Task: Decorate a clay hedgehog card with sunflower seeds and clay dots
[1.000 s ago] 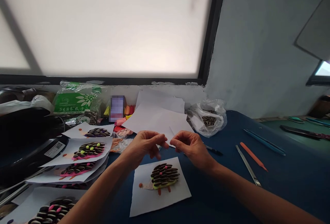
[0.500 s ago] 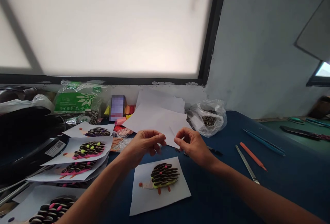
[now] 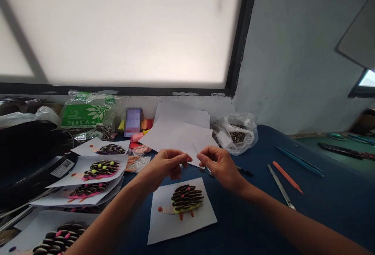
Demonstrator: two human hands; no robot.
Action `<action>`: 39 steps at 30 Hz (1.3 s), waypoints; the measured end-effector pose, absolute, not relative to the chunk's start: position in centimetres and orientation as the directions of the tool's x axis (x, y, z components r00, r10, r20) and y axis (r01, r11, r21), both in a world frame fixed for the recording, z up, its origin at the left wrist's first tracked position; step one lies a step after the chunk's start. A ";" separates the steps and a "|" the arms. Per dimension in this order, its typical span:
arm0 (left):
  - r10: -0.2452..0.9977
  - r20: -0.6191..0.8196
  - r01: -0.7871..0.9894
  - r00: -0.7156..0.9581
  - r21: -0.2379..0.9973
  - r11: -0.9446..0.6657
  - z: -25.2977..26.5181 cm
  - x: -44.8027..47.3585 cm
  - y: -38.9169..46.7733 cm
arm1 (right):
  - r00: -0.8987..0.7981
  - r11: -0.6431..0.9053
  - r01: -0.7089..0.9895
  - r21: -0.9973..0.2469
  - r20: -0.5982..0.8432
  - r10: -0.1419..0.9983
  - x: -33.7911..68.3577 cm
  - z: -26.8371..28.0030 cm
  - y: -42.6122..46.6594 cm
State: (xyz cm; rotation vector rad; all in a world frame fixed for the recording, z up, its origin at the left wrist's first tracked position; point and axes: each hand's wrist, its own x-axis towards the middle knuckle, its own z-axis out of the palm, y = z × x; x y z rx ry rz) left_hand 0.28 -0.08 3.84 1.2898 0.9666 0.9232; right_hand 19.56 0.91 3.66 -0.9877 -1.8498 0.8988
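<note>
My left hand (image 3: 172, 163) is closed in a pinch above the paper, with what looks like a tiny bit of pink clay (image 3: 189, 160) at the fingertips. Facing it across a narrow gap, my right hand (image 3: 215, 165) also has thumb and forefinger pressed together; anything between them is too small to make out. Below both hands lies a white paper card (image 3: 158, 231) bearing a hedgehog (image 3: 187, 200) of dark sunflower seeds on yellow-green clay. Two pink dots sit among its seeds. A few loose seeds (image 3: 201, 169) lie by my right hand.
Finished-looking hedgehog cards (image 3: 67, 169) are stacked at the left. Behind are white sheets (image 3: 178, 133), coloured clay packs (image 3: 139, 149), a green seed bag (image 3: 88, 112) and a clear bag of seeds (image 3: 237, 135). A metal blade tool (image 3: 279, 186), an orange tool (image 3: 287, 176) and blue tweezers (image 3: 300, 161) lie right.
My hands have come slightly closer together at the fingertips. The pink bit at my left fingertips now shows more clearly. The card and tools have stayed in place.
</note>
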 end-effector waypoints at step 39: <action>0.973 0.206 0.931 0.106 0.324 -0.170 -0.5 -1.4 1.0 | -0.728 0.693 0.582 -0.425 0.106 0.677 19.1 5.4 -2.2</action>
